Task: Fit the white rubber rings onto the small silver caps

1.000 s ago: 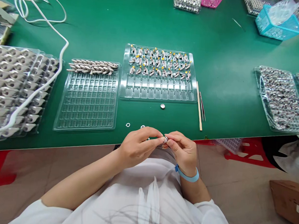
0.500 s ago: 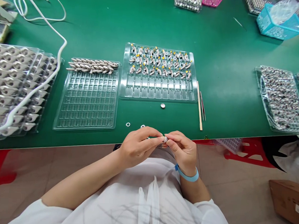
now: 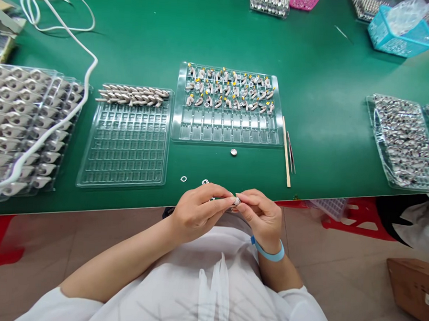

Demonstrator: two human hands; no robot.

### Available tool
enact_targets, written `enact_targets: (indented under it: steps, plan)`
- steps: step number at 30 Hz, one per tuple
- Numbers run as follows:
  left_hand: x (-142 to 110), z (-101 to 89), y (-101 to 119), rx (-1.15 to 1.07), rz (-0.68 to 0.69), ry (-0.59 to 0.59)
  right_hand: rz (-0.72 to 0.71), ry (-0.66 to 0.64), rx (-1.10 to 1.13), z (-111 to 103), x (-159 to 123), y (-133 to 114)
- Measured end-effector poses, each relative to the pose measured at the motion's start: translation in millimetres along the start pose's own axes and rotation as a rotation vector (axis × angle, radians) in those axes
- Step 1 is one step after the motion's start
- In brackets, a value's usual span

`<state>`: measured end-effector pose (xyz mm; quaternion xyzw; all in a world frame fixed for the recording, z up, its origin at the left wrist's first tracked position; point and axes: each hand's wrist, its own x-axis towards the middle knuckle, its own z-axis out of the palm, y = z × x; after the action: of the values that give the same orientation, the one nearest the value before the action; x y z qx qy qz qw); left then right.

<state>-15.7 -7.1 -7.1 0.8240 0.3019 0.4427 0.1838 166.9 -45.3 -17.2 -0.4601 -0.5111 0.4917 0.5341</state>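
Between my fingertips, just off the table's front edge, is a small silvery metal part [image 3: 237,201]. My left hand [image 3: 199,210] pinches it from the left with thumb and forefinger. My right hand [image 3: 262,215], with a blue band at the wrist, grips its other side. Fingers cover most of the part, so its full shape is hidden. Beyond my hands lies a small round metal cap [image 3: 233,152]. White rings [image 3: 184,179] lie on the table near my left hand, some partly covered by it.
Ahead stands a clear tray [image 3: 228,137] with rows of small metal parts with yellow tabs. Left of it is another clear tray [image 3: 122,165] with grey parts. A wooden stick [image 3: 286,152] and tweezers [image 3: 291,153] lie right. A white cable [image 3: 87,77] crosses stacked trays [image 3: 20,121].
Both hands stay in nearly the same place on the small metal part. My right fingers have shifted very slightly, and a little more of the part shows.
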Motion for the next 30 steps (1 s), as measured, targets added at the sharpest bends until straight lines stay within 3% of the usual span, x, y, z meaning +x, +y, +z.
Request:
enact_targets:
  steps: [20,30]
  plan:
    - [-1.1,-1.3,3.4,-0.011,-0.018,-0.001,-0.179,0.013,-0.159,-2.2,1.3,1.8]
    - [0.1,-2.0,5.1,-0.031,-0.044,0.001,-0.173,0.02,-0.174,-2.1,0.5,1.5]
